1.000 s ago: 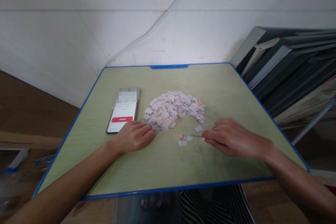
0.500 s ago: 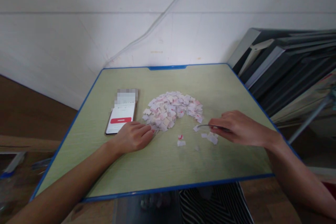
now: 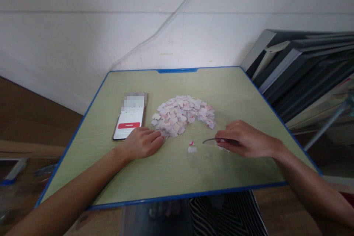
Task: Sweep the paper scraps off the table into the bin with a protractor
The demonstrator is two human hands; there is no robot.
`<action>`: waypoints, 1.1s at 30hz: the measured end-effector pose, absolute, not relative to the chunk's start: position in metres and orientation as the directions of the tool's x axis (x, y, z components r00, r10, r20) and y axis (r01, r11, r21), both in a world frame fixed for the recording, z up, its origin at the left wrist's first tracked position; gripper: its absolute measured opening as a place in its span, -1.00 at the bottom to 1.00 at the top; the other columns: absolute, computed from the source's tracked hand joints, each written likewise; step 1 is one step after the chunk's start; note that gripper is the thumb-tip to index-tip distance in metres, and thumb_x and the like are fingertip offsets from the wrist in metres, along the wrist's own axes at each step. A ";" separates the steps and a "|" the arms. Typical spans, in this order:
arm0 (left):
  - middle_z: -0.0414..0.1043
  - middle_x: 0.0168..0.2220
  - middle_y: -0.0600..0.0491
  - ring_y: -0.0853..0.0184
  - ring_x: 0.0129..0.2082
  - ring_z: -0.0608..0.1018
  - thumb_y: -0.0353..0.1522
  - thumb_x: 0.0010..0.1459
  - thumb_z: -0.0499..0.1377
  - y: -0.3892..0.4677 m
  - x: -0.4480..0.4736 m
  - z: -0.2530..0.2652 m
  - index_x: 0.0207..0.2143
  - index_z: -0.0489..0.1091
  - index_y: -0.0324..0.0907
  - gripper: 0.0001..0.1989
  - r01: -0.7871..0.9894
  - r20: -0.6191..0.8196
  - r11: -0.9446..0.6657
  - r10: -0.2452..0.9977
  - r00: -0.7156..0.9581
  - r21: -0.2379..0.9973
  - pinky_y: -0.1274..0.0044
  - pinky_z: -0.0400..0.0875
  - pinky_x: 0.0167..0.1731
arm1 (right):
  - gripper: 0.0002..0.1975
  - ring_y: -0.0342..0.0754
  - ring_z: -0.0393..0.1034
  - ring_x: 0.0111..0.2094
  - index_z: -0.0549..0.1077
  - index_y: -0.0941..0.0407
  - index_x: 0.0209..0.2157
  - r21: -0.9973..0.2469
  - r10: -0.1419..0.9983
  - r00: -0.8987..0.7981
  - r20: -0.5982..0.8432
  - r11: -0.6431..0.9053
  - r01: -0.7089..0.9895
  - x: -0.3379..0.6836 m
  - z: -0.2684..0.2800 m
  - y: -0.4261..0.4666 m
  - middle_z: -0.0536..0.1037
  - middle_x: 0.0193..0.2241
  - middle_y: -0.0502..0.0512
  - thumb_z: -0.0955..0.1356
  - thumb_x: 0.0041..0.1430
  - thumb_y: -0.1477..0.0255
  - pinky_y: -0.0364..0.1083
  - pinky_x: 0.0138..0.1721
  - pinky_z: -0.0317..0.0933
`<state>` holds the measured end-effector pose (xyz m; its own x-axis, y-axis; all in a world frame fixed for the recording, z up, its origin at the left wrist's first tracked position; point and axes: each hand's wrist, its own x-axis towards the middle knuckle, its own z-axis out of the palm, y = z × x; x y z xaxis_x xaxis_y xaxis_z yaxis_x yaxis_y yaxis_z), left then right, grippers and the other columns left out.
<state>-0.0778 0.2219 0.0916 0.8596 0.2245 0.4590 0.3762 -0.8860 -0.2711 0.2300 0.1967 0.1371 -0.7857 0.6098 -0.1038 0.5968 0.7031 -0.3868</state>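
Observation:
My right hand (image 3: 243,140) grips a pair of dark curved tweezers (image 3: 209,139). Their bent tip points left, just over the tabletop, and I see no scrap at it. Partly under that hand lie a few paper scraps (image 3: 222,146). A heap of small torn paper pieces (image 3: 177,112), white and pinkish, spreads in an arc across the middle. My left hand (image 3: 143,143) rests on the table at the heap's lower left edge, fingers curled in; what they hold, if anything, is hidden. Between the hands lie a red-marked scrap (image 3: 191,143) and a white scrap (image 3: 192,149).
A phone (image 3: 128,118) with a lit screen lies just beyond my left hand. The pale green table (image 3: 166,180) has a blue rim and stands against a white wall (image 3: 155,25). Dark flat panels (image 3: 298,59) lean on the right. A faint scrap (image 3: 208,155) lies near the front.
My right hand has shifted slightly left and down with the tweezers. The scrap at their tip is out of sight, and the scraps to the right are now mostly covered. My left hand stays put.

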 end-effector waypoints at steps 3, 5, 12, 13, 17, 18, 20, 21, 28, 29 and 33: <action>0.19 -0.69 0.18 0.46 -0.73 0.20 -0.52 0.16 -0.07 0.222 -0.078 0.091 -0.60 0.16 -0.19 -0.72 0.371 0.456 -0.887 0.219 0.863 -0.276 0.55 0.02 -0.71 | -0.80 -0.18 0.18 -0.55 0.33 0.14 -0.44 -0.382 0.571 -0.806 -0.156 0.718 0.583 0.229 0.137 0.195 0.34 -0.63 -0.02 0.17 0.19 0.43 -0.17 -0.49 -0.10; 0.19 -0.69 0.18 0.46 -0.73 0.20 -0.52 0.16 -0.07 0.222 -0.077 0.091 -0.60 0.15 -0.19 -0.72 0.372 0.449 -0.887 0.224 0.865 -0.273 0.55 0.02 -0.71 | -0.80 -0.18 0.18 -0.54 0.33 0.14 -0.44 -0.395 0.536 -0.828 -0.163 0.734 0.552 0.227 0.136 0.194 0.35 -0.62 -0.01 0.16 0.20 0.43 -0.17 -0.49 -0.10; 0.16 -0.70 0.19 0.46 -0.73 0.18 -0.53 0.16 -0.08 0.221 -0.077 0.091 -0.62 0.11 -0.18 -0.71 0.378 0.455 -0.884 0.227 0.861 -0.276 0.54 0.03 -0.72 | -0.77 -0.16 0.19 -0.55 0.36 0.15 -0.39 -0.307 0.652 -0.757 -0.049 0.711 0.632 0.212 0.122 0.191 0.35 -0.61 0.00 0.14 0.22 0.40 -0.16 -0.49 -0.11; 0.15 -0.70 0.19 0.45 -0.74 0.18 -0.53 0.16 -0.09 0.221 -0.077 0.091 -0.62 0.11 -0.17 -0.70 0.378 0.456 -0.884 0.227 0.860 -0.274 0.54 0.03 -0.72 | -0.77 -0.16 0.19 -0.55 0.36 0.15 -0.39 -0.300 0.658 -0.751 -0.049 0.708 0.640 0.212 0.121 0.191 0.36 -0.61 0.00 0.15 0.22 0.40 -0.16 -0.49 -0.12; 0.15 -0.71 0.18 0.43 -0.74 0.18 -0.52 0.18 -0.11 0.221 -0.077 0.091 -0.62 0.13 -0.17 -0.68 0.372 0.454 -0.889 0.225 0.862 -0.265 0.52 0.04 -0.73 | -0.79 -0.16 0.20 -0.54 0.35 0.13 -0.40 -0.302 0.643 -0.758 -0.105 0.706 0.641 0.217 0.128 0.192 0.35 -0.61 -0.01 0.14 0.21 0.43 -0.16 -0.49 -0.11; 0.16 -0.71 0.18 0.43 -0.74 0.18 -0.52 0.18 -0.11 0.221 -0.077 0.091 -0.63 0.13 -0.17 -0.68 0.374 0.454 -0.889 0.227 0.861 -0.264 0.52 0.04 -0.73 | -0.78 -0.16 0.20 -0.55 0.35 0.13 -0.40 -0.297 0.645 -0.756 -0.115 0.704 0.646 0.221 0.132 0.192 0.35 -0.62 -0.01 0.14 0.21 0.42 -0.16 -0.50 -0.12; 0.17 -0.70 0.17 0.43 -0.73 0.19 -0.52 0.18 -0.10 0.222 -0.077 0.092 -0.63 0.13 -0.17 -0.68 0.374 0.455 -0.890 0.228 0.861 -0.262 0.52 0.05 -0.72 | -0.78 -0.17 0.19 -0.57 0.35 0.13 -0.41 -0.278 0.660 -0.740 -0.128 0.692 0.666 0.230 0.138 0.194 0.33 -0.64 -0.02 0.15 0.21 0.41 -0.15 -0.51 -0.13; 0.17 -0.70 0.17 0.43 -0.73 0.19 -0.52 0.18 -0.10 0.222 -0.077 0.092 -0.63 0.13 -0.17 -0.68 0.374 0.457 -0.889 0.227 0.860 -0.262 0.52 0.05 -0.72 | -0.78 -0.17 0.18 -0.59 0.35 0.13 -0.42 -0.271 0.668 -0.732 -0.134 0.686 0.675 0.234 0.141 0.195 0.31 -0.66 -0.03 0.15 0.21 0.41 -0.15 -0.52 -0.14; 0.18 -0.70 0.18 0.44 -0.73 0.19 -0.52 0.19 -0.10 0.221 -0.077 0.092 -0.62 0.13 -0.17 -0.68 0.380 0.449 -0.887 0.236 0.862 -0.263 0.53 0.04 -0.71 | -0.77 -0.18 0.16 -0.58 0.37 0.15 -0.41 -0.401 0.621 -0.779 -0.089 0.693 0.598 0.237 0.144 0.192 0.34 -0.65 -0.01 0.15 0.22 0.40 -0.15 -0.51 -0.12; 0.18 -0.70 0.18 0.44 -0.73 0.19 -0.52 0.19 -0.10 0.221 -0.077 0.092 -0.62 0.13 -0.17 -0.68 0.377 0.450 -0.888 0.233 0.862 -0.264 0.53 0.04 -0.71 | -0.77 -0.18 0.16 -0.57 0.37 0.15 -0.40 -0.424 0.612 -0.788 -0.071 0.696 0.579 0.232 0.142 0.191 0.34 -0.65 -0.01 0.15 0.22 0.39 -0.15 -0.50 -0.11; 0.18 -0.70 0.18 0.43 -0.74 0.19 -0.53 0.18 -0.10 0.221 -0.077 0.093 -0.63 0.13 -0.17 -0.68 0.372 0.457 -0.891 0.226 0.860 -0.261 0.52 0.04 -0.72 | -0.77 -0.17 0.16 -0.54 0.35 0.14 -0.41 -0.413 0.588 -0.803 -0.100 0.710 0.571 0.219 0.132 0.187 0.34 -0.63 0.00 0.15 0.22 0.40 -0.14 -0.48 -0.11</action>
